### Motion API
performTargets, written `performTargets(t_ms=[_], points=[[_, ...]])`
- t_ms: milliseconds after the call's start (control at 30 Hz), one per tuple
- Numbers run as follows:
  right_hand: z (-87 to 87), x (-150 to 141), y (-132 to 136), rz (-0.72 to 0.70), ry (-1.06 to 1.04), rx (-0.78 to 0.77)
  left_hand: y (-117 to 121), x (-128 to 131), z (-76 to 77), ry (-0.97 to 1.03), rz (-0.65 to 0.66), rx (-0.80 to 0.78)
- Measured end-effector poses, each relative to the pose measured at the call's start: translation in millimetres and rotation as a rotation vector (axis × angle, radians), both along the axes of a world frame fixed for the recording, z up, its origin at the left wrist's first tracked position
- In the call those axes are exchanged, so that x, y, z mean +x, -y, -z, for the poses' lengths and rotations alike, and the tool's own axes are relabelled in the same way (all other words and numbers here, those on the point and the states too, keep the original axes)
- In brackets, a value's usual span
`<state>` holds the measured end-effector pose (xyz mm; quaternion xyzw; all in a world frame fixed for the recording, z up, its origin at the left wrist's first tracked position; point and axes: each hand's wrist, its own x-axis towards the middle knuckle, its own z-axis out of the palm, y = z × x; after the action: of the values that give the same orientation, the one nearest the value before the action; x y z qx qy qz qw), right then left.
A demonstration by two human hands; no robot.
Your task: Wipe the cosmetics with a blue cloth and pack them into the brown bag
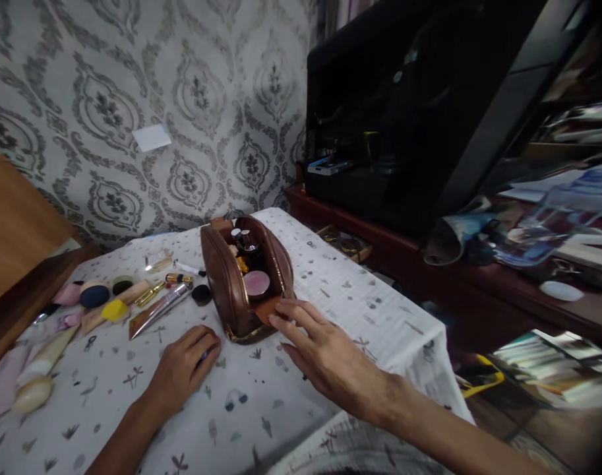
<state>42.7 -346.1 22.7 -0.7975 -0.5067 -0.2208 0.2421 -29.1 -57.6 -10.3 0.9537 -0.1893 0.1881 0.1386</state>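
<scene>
A brown leather cosmetic bag (226, 290) stands unzipped on the table, with bottles and a pink round compact (256, 284) showing inside. My right hand (325, 353) lies flat with fingers spread, its fingertips touching the bag's near flap. My left hand (184, 369) rests on the cloth just left of the bag, curled over a small dark object that is mostly hidden. Makeup lies spread to the left: a metallic tube (157, 310), a gold lipstick (150, 294), a yellow sponge (114, 310) and a dark blue sponge (93, 296).
A white patterned cloth (261, 409) covers the table, whose right edge drops off near my right arm. A black television (404, 112) stands on a dark wooden cabinet (479, 277) cluttered with items. Books lie on the floor at right. Patterned wallpaper is behind.
</scene>
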Motion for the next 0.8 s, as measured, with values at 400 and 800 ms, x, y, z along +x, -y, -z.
performTargets(t_ms=[400, 800], points=[[-4.4, -2.8, -5.1, -0.007, -0.008, 0.083, 2.8, -0.3, -4.9, 0.023, -0.010, 0.067], [2.3, -19.4, -38.2, -0.252, 0.062, 0.184, 0.1, -1.2, -0.2, 0.004, 0.021, 0.040]])
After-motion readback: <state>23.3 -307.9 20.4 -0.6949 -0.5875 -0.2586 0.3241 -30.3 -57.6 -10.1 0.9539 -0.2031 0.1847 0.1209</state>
